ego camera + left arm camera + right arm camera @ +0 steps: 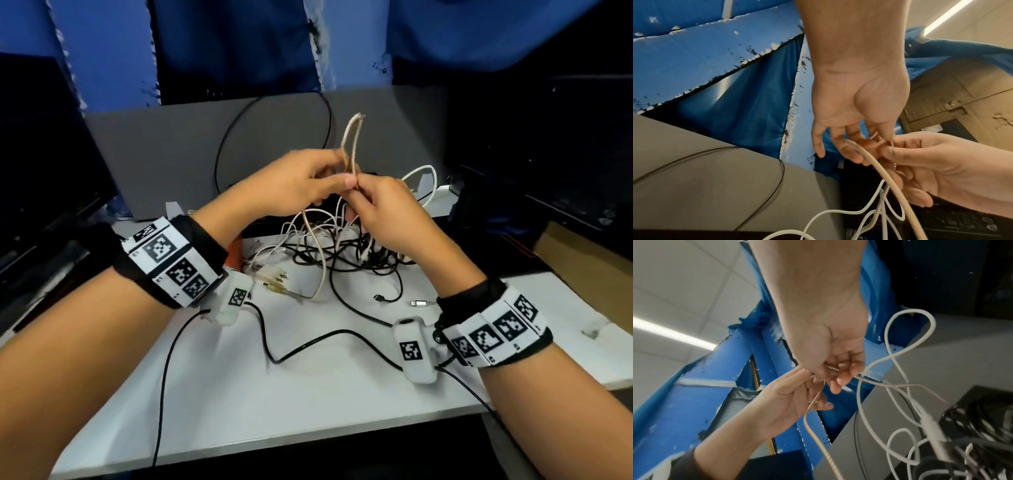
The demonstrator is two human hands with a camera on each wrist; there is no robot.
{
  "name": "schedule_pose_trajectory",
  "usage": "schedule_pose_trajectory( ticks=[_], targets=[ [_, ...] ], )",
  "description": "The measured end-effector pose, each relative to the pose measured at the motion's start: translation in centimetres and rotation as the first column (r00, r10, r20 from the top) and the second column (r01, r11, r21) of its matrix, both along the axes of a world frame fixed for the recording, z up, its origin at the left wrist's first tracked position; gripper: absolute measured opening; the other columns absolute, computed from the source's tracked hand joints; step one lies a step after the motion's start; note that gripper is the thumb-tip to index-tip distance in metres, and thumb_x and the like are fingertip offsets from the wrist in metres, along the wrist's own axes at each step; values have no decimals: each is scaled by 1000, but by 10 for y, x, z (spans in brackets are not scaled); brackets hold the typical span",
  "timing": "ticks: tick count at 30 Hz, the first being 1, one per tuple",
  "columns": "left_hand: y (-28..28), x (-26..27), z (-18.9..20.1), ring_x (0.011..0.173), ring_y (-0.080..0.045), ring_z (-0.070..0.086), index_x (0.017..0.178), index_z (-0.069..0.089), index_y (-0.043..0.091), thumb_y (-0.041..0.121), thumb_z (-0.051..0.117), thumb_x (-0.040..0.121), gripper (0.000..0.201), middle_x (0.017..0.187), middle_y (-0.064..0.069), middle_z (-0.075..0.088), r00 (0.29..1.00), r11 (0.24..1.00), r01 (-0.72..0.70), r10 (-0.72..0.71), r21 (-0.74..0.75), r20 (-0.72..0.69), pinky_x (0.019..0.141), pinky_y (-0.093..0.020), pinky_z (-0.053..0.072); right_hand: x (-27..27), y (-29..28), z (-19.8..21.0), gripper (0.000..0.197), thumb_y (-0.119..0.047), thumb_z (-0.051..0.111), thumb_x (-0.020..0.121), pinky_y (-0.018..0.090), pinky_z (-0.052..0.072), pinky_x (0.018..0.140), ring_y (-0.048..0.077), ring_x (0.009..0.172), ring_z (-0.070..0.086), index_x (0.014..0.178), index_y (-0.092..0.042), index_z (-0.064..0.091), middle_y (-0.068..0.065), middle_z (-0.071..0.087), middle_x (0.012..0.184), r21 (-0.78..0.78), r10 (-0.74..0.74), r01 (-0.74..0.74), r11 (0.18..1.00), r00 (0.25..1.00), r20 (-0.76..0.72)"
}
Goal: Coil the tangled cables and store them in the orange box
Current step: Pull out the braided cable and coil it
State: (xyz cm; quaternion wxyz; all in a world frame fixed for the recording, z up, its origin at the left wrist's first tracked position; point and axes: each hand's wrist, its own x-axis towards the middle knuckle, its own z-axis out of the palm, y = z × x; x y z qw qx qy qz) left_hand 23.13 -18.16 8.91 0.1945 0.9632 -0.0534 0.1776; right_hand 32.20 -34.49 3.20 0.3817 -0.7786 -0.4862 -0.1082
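Head view has both the left hand (301,181) and right hand (383,212) pinching the braided cable (351,144) above the tangle (342,246); pulling upward could drag the snagged white cables (419,171) along and tighten knots.

Beige braided cable (350,144) looped upright above tangled cables (339,246).

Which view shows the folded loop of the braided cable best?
Head view: the braided cable loop stands whole above the left hand and right hand, which pinch it. Both wrist views show only short stretches at the fingers; the loop top is out of sight.
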Motion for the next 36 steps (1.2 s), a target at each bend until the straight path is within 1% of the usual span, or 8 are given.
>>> schedule_pose_trajectory(
  ticks=[3,8,12,17,22,26,29,36],
  targets=[
    [2,-1,11,67,-13,58,107,69,18,27,58,104,15,71,14,60,991,973,85,-59,-215,122,75,-41,54,5,1,-3,24,-27,52,108,23,49,64,8,57,68,91,-19,68,-10,73,72,4,70,-72,997,971,-229],
    [-13,-12,18,88,-26,66,129,60,30,41,73,93,40,93,-5,72,968,986,122,-143,-112,-207,85,-38,53,-2,-4,3,33,-16,49,105,25,48,57,4,54,64,76,-25,63,-23,66,59,-78,47,-57,995,991,-128],
    [-22,-1,12,67,-11,58,99,67,25,45,67,95,20,75,4,65,1000,996,18,-17,83,-12,71,-41,49,-7,-3,4,35,-23,52,106,27,51,56,12,54,66,74,-31,61,-18,68,61,-50,102,-110,993,985,-142],
    [7,-2,46,62,-12,58,89,56,25,25,57,103,14,72,1,57,952,950,22,75,-311,297,67,-41,55,18,-3,-16,17,-31,59,105,35,62,58,21,67,74,102,-15,67,9,74,100,-144,77,-151,978,903,-423],
    [66,-34,93,61,-3,62,91,52,23,27,49,105,14,69,10,59,646,898,-63,369,-435,668,62,-29,57,43,-11,-31,29,-41,62,102,50,63,85,30,102,71,119,-18,64,8,67,119,-368,-94,-77,927,901,-423],
    [96,-45,92,63,-14,64,94,52,12,26,50,101,16,70,4,64,461,838,2,483,-545,745,58,-28,52,57,-18,-32,48,-47,59,102,49,55,100,26,117,63,140,-17,57,8,61,136,-462,-208,24,886,913,-351],
    [96,-45,84,70,-20,67,101,52,10,30,49,103,21,86,-13,64,469,824,93,459,-559,755,57,-25,50,59,-20,-29,57,-45,60,102,44,56,98,25,116,64,153,-23,47,5,55,148,-442,-228,80,894,929,-292],
    [68,-40,82,68,-21,71,99,52,18,32,46,106,16,80,-1,73,584,785,109,445,-609,679,55,-26,46,21,8,-35,48,-35,71,97,38,64,78,15,79,75,142,-33,55,-15,63,127,-337,134,-267,903,919,-371]
  ],
)
